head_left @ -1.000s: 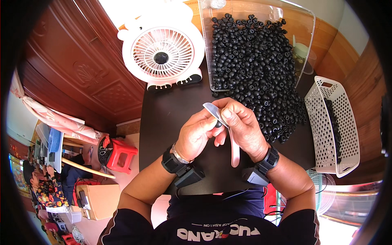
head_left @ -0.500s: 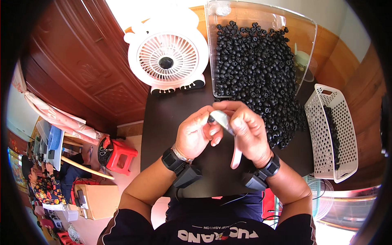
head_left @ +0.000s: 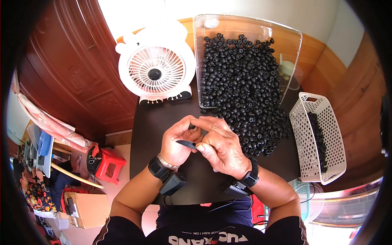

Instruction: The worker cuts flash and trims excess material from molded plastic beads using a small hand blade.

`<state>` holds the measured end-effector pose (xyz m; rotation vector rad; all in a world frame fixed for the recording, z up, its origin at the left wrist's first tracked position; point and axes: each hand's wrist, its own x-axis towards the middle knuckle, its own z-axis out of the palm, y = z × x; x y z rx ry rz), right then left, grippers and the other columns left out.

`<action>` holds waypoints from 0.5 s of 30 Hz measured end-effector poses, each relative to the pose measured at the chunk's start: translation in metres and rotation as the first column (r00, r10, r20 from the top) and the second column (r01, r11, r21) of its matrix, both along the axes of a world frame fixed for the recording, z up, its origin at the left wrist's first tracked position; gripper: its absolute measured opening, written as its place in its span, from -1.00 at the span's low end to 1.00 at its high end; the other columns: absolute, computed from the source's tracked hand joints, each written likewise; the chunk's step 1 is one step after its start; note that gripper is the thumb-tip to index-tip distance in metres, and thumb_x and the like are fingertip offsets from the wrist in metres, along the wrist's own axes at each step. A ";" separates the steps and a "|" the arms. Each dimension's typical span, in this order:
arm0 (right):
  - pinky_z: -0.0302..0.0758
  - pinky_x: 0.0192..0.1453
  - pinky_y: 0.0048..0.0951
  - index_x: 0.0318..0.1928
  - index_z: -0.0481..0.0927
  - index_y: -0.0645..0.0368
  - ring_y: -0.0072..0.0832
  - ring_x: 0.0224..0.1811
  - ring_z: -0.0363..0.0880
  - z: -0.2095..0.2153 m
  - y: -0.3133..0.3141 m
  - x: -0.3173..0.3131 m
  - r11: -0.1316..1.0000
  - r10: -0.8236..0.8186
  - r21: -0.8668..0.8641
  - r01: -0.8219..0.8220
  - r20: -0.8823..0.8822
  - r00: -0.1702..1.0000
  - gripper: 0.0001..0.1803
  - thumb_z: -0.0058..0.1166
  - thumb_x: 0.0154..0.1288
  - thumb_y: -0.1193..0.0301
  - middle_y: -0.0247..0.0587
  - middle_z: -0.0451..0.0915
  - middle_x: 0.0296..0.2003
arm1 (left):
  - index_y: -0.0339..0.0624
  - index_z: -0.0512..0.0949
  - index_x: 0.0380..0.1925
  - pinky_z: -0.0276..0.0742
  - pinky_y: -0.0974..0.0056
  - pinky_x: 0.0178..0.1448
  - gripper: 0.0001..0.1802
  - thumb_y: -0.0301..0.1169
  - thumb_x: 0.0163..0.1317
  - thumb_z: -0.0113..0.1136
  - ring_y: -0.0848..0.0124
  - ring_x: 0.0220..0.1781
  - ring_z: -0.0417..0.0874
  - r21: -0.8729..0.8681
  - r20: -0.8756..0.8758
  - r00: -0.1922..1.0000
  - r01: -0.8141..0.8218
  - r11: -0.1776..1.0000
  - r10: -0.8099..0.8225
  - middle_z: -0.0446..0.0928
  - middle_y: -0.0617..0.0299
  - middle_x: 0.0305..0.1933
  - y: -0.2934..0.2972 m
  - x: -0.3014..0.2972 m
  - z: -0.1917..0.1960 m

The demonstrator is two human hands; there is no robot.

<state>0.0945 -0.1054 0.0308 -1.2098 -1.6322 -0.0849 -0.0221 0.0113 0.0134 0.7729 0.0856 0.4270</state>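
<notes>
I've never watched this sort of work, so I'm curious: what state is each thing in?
Left hand: closed on a black piece
Right hand: closed on a blade-like tool
Clear plastic bin: open, heaped black parts spilling out
White perforated basket: open, partly filled
Animal-shaped fan: upright; whether running, can't tell
Pink curtain: gathered

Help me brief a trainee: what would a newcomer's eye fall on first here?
Probably the heap of small black parts, spilling from a clear bin onto the dark table. To its left stands a white animal-shaped fan, to its right a white perforated basket. In front, the right hand holds a slim, pointed tool.
</notes>
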 end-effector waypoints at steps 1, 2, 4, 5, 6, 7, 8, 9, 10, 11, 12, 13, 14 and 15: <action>0.42 0.11 -0.12 -0.43 0.46 0.17 0.00 0.05 0.46 0.000 0.000 0.001 1.000 -0.001 -0.018 0.001 0.005 1.000 -0.74 0.06 0.28 0.26 -0.04 0.51 0.05 | -0.18 0.39 -0.29 0.23 0.41 -0.47 -0.70 -0.16 0.35 -0.12 0.49 -0.53 0.29 0.005 -0.054 0.998 -0.025 1.000 0.025 0.24 0.32 -0.57 -0.002 0.000 0.001; 0.42 0.11 -0.12 -0.43 0.46 0.18 -0.01 0.06 0.46 0.000 0.000 0.001 1.000 0.009 -0.021 -0.009 -0.003 1.000 -0.76 0.05 0.28 0.28 -0.04 0.50 0.06 | -0.18 0.39 -0.29 0.23 0.41 -0.47 -0.71 -0.16 0.35 -0.12 0.50 -0.53 0.29 0.012 -0.108 0.993 -0.050 0.999 0.051 0.24 0.33 -0.57 -0.003 0.001 0.001; 0.42 0.11 -0.12 -0.43 0.46 0.18 -0.02 0.06 0.45 0.000 0.000 0.000 1.000 0.013 -0.023 -0.014 -0.011 1.000 -0.76 0.05 0.28 0.28 -0.06 0.51 0.05 | -0.18 0.39 -0.29 0.22 0.41 -0.48 -0.71 -0.17 0.35 -0.12 0.50 -0.52 0.29 -0.021 -0.094 0.994 -0.065 0.998 0.063 0.24 0.33 -0.56 -0.002 0.002 -0.003; 0.42 0.10 -0.13 -0.43 0.47 0.18 -0.03 0.06 0.45 0.000 0.000 -0.001 0.999 0.022 -0.025 -0.022 -0.021 1.000 -0.76 0.05 0.28 0.28 -0.07 0.51 0.04 | -0.18 0.39 -0.29 0.22 0.42 -0.48 -0.71 -0.17 0.35 -0.12 0.50 -0.52 0.30 -0.054 -0.081 0.993 -0.084 0.995 0.080 0.25 0.33 -0.55 -0.002 0.002 -0.005; 0.42 0.10 -0.13 -0.43 0.47 0.18 -0.03 0.06 0.45 0.000 0.001 -0.002 1.000 0.019 -0.024 -0.019 -0.022 1.000 -0.76 0.05 0.28 0.28 -0.07 0.51 0.04 | -0.18 0.39 -0.29 0.22 0.42 -0.48 -0.71 -0.17 0.35 -0.12 0.50 -0.52 0.30 -0.053 -0.082 0.994 -0.081 0.995 0.076 0.25 0.33 -0.55 -0.001 0.002 -0.005; 0.43 0.09 -0.13 -0.43 0.47 0.19 -0.04 0.05 0.47 0.000 0.000 -0.002 1.000 0.026 -0.010 -0.026 -0.018 1.000 -0.76 0.05 0.28 0.29 -0.08 0.53 0.01 | -0.18 0.39 -0.30 0.22 0.41 -0.49 -0.72 -0.18 0.35 -0.12 0.50 -0.51 0.30 -0.090 -0.089 0.992 -0.095 0.991 0.087 0.25 0.34 -0.54 0.001 0.002 -0.006; 0.43 0.08 -0.14 -0.43 0.46 0.19 -0.05 0.03 0.48 0.000 0.000 -0.003 1.000 0.031 0.004 -0.031 -0.015 0.999 -0.77 0.06 0.27 0.30 -0.10 0.54 -0.02 | -0.18 0.39 -0.30 0.22 0.40 -0.50 -0.72 -0.18 0.34 -0.11 0.50 -0.51 0.31 -0.126 -0.097 0.991 -0.108 0.986 0.096 0.26 0.34 -0.53 0.002 0.003 -0.006; 0.43 0.08 -0.14 -0.43 0.46 0.19 -0.05 0.03 0.48 0.000 0.000 -0.003 1.000 0.023 0.005 -0.023 -0.017 1.000 -0.77 0.06 0.27 0.30 -0.10 0.54 -0.02 | -0.18 0.39 -0.30 0.22 0.40 -0.50 -0.72 -0.18 0.34 -0.11 0.50 -0.51 0.31 -0.126 -0.099 0.991 -0.100 0.987 0.088 0.26 0.34 -0.53 0.003 0.003 -0.005; 0.44 0.06 -0.15 -0.41 0.47 0.20 -0.08 0.00 0.49 0.000 -0.003 0.000 0.999 0.035 0.008 -0.035 -0.067 0.997 -0.79 0.05 0.27 0.33 -0.11 0.56 -0.06 | -0.17 0.40 -0.31 0.22 0.38 -0.51 -0.72 -0.18 0.34 -0.10 0.49 -0.50 0.32 -0.113 -0.095 0.988 -0.129 0.985 0.119 0.26 0.35 -0.54 0.002 0.006 -0.004; 0.45 0.05 -0.17 -0.40 0.48 0.20 -0.10 -0.03 0.51 0.000 -0.006 0.004 0.999 0.040 0.013 -0.039 -0.117 0.992 -0.81 0.05 0.27 0.35 -0.12 0.57 -0.10 | -0.17 0.40 -0.32 0.21 0.37 -0.52 -0.73 -0.18 0.34 -0.09 0.48 -0.50 0.33 -0.099 -0.090 0.986 -0.151 0.983 0.143 0.25 0.36 -0.54 0.003 0.009 -0.002; 0.48 -0.01 -0.20 -0.36 0.51 0.21 -0.14 -0.11 0.54 -0.001 -0.006 0.008 0.999 0.002 0.041 0.006 -0.180 0.984 -0.85 0.04 0.27 0.38 -0.12 0.60 -0.18 | -0.14 0.39 -0.35 0.21 0.34 -0.53 -0.73 -0.17 0.34 -0.09 0.45 -0.52 0.33 -0.047 -0.098 0.989 -0.113 0.993 0.108 0.24 0.35 -0.56 0.013 0.004 -0.002; 0.49 -0.10 -0.25 -0.31 0.53 0.22 -0.17 -0.19 0.55 -0.007 -0.003 0.012 0.998 -0.052 0.024 0.061 -0.275 0.960 -0.84 0.02 0.29 0.37 -0.09 0.60 -0.25 | -0.12 0.37 -0.37 0.19 0.36 -0.55 -0.72 -0.15 0.34 -0.09 0.44 -0.56 0.32 0.027 -0.059 0.982 -0.181 0.983 0.182 0.23 0.34 -0.56 0.015 0.000 0.001; 0.49 -0.15 -0.31 -0.33 0.52 0.22 -0.26 -0.26 0.56 -0.011 0.000 0.017 0.994 -0.108 -0.061 0.091 -0.405 0.908 -0.81 0.00 0.32 0.34 -0.12 0.60 -0.31 | -0.12 0.36 -0.38 0.18 0.38 -0.55 -0.72 -0.16 0.35 -0.10 0.45 -0.60 0.29 0.095 -0.016 0.974 -0.225 0.970 0.227 0.23 0.34 -0.56 0.019 -0.001 0.006; 0.50 -0.21 -0.36 -0.35 0.51 0.23 -0.34 -0.34 0.57 -0.015 0.002 0.023 0.983 -0.170 -0.145 0.109 -0.524 0.835 -0.77 -0.02 0.35 0.31 -0.14 0.60 -0.38 | -0.13 0.34 -0.38 0.19 0.40 -0.55 -0.73 -0.18 0.36 -0.12 0.46 -0.61 0.28 0.154 0.007 0.948 -0.317 0.936 0.319 0.23 0.33 -0.56 0.018 -0.003 0.014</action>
